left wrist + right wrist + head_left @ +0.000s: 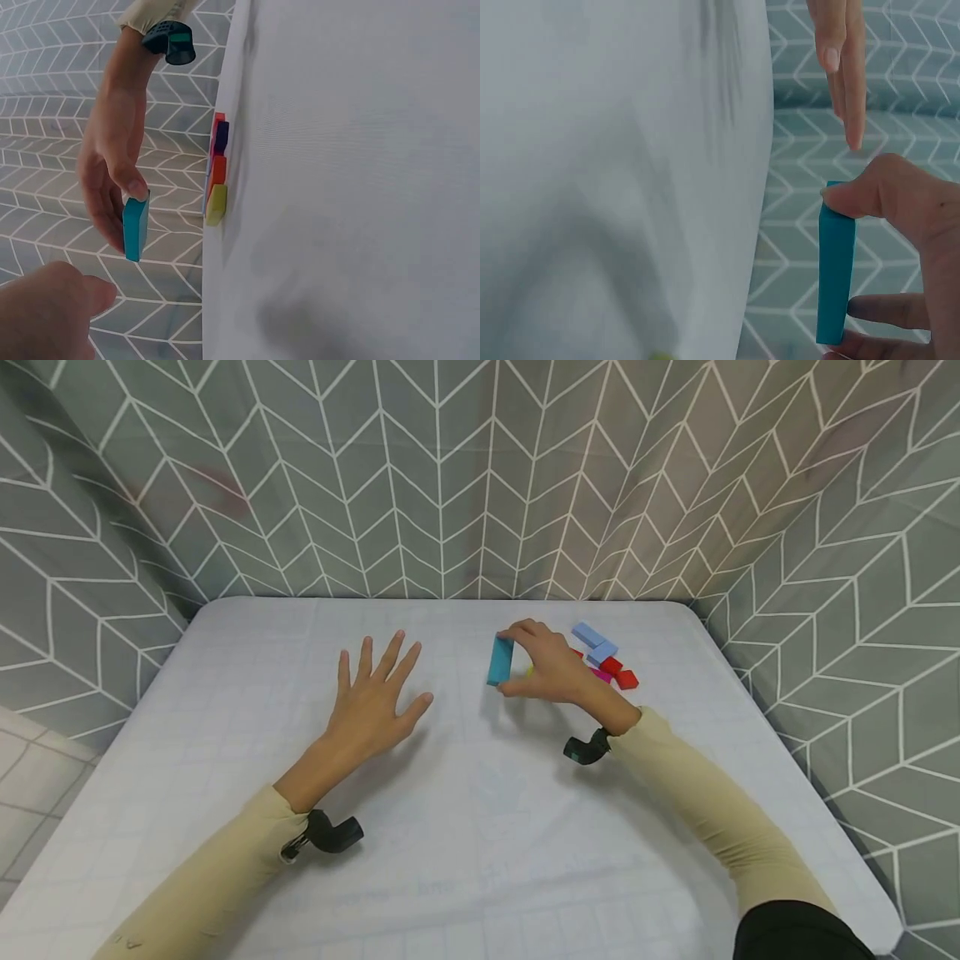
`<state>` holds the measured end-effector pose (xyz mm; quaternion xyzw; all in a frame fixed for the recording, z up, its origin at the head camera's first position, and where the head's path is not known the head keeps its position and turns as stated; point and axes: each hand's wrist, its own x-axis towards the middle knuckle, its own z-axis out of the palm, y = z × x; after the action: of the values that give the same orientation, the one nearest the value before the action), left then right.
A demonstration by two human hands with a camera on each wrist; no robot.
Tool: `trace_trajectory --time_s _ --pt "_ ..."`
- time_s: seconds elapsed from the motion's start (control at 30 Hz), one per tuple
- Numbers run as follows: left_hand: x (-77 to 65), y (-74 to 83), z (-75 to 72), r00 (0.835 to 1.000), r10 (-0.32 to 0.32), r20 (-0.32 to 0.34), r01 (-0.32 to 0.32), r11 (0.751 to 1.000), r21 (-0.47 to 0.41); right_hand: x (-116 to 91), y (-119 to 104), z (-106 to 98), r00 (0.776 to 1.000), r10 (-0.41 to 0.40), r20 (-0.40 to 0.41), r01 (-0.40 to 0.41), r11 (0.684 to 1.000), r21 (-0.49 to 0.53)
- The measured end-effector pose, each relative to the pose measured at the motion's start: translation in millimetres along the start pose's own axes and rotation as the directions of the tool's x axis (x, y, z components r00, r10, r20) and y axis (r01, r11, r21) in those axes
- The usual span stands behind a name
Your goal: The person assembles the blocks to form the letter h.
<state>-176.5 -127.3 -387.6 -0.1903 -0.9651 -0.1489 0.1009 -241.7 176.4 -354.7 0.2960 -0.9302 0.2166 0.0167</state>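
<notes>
Head: gap separates left hand (370, 706) from gripped block (500, 662).

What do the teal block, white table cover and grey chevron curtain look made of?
Teal block: painted wood or plastic, can't tell which; matte, evenly coloured, crisp-edged.
White table cover: probably cloth, possibly thin plastic sheeting; dull, with soft creases.
Grey chevron curtain: likely fabric, dull finish; hangs in loose folds.
</notes>
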Motion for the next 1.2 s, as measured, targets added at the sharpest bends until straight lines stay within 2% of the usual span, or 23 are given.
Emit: trace_trajectory --time_s 0.27,0.6,0.9,1.2 --pt "-13.5 -5.2 7.5 1.000 -0.012 0.007 0.012 1.000 -0.019 -6.1 -17.6 20.5 0.999 -0.016 0.039 0.016 1.000 -0.002" --pt "-27.3 -7.7 14.1 0.999 -0.050 0.022 0.051 0.997 -0.060 -5.7 -37.3 43.7 0.995 -0.073 0.068 0.072 0.997 0.006" --pt "-46.7 -11.8 18.4 0.999 -0.037 0.029 0.039 0.997 -0.060 -11.8 -62.5 61.1 0.981 -0.160 0.107 0.156 0.987 0.046" --pt "-66.7 -12.4 19.9 0.997 -0.053 0.060 0.057 0.996 -0.069 -20.2 -82.4 81.8 0.965 -0.200 0.170 0.202 0.979 0.006"
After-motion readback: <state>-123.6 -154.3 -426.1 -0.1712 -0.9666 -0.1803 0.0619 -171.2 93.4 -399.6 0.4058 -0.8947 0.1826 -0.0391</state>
